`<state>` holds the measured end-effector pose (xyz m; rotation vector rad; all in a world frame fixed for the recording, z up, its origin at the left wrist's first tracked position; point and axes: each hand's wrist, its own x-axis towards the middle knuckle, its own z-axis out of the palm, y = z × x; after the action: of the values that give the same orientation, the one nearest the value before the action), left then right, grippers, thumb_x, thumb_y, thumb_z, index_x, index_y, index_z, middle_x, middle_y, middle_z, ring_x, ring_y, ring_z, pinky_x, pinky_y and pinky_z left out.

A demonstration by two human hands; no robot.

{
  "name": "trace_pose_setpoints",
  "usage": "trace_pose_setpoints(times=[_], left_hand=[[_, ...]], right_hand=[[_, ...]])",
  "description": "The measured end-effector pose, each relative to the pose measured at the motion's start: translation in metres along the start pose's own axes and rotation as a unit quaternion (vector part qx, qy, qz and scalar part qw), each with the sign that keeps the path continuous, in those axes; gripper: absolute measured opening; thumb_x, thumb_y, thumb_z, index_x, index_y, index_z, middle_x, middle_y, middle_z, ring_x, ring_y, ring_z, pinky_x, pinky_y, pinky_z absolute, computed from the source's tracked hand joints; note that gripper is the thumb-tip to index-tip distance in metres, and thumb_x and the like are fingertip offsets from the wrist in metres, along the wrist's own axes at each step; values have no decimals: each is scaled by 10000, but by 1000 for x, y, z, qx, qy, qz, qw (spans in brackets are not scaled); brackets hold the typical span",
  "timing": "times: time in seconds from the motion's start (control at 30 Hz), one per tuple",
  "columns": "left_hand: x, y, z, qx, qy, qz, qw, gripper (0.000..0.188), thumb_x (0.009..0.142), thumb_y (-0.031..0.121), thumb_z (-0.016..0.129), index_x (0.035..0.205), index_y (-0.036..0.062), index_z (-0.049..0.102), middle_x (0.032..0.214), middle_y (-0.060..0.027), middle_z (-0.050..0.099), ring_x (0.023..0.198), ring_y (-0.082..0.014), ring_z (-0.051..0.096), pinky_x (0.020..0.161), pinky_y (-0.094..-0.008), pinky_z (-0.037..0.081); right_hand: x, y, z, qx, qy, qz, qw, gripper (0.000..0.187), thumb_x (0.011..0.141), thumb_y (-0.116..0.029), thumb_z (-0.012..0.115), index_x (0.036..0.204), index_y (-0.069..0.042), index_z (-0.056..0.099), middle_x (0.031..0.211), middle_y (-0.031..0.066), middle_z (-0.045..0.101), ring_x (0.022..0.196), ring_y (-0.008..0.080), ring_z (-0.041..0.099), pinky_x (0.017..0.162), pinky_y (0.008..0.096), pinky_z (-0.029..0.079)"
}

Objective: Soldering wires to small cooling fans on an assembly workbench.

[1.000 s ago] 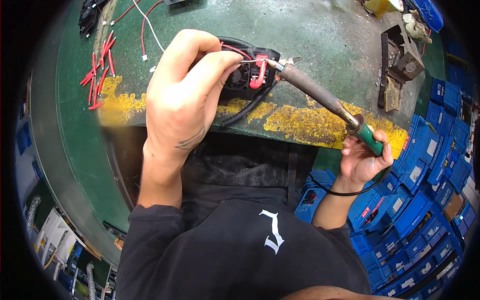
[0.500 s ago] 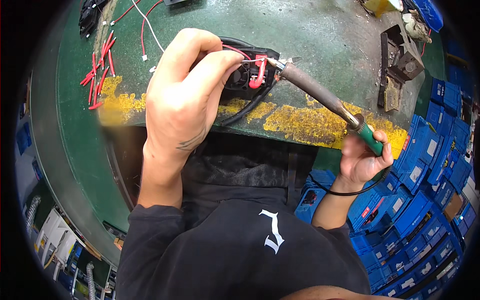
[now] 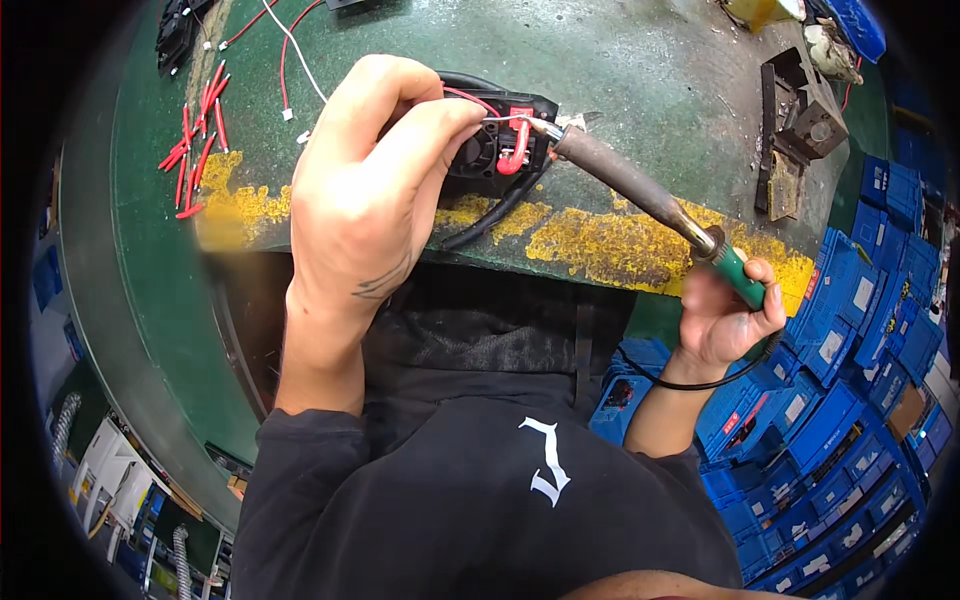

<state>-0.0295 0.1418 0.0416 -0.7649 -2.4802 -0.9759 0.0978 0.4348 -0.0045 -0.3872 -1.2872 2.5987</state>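
Observation:
My right hand is closed round the green handle of a soldering iron. Its tip meets the upper end of a short, bent red wire on a black housing. Between thumb and forefinger, my left hand pinches a thin strand of solder wire, whose end reaches the same spot. A small fan shows in the housing, partly behind my left fingers. A thick black cable runs from the housing toward the bench edge.
Several short red wires lie at the left of the green bench. A metal soldering iron stand stands at the right. Stacked blue bins fill the space beyond the right edge. The iron's black cord hangs below my right hand.
The soldering iron's tip has shifted very slightly to the left at the joint. Both hands keep their hold and hardly move.

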Motion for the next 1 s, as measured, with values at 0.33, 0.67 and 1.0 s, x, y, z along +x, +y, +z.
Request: trace_pose_setpoints(times=[0.33,0.67,1.0], left_hand=[[0,-2,0,6,-4,16,1000,184,739,-33,760,909,8,704,878,-69,565,770,-205,584,662,-292,481],[-1,-2,-2,7,-4,10,1000,180,742,-33,762,909,10,709,878,-69,564,764,-195,582,656,-284,480],[0,0,0,3,5,15,1000,184,737,-36,765,907,8,711,874,-65,563,741,-184,576,636,-277,474]], right_hand=[[-1,-1,0,2,0,-1,1000,403,954,-451,460,1007,-95,642,1032,183,700,679,303,658,461,346,512],[-1,-1,-2,0,-5,-5,1000,413,963,-442,447,1022,-87,651,1038,188,701,664,311,657,462,340,507],[-1,0,-3,11,7,-12,1000,415,964,-442,445,1026,-87,651,1041,197,702,652,314,654,458,341,509]])
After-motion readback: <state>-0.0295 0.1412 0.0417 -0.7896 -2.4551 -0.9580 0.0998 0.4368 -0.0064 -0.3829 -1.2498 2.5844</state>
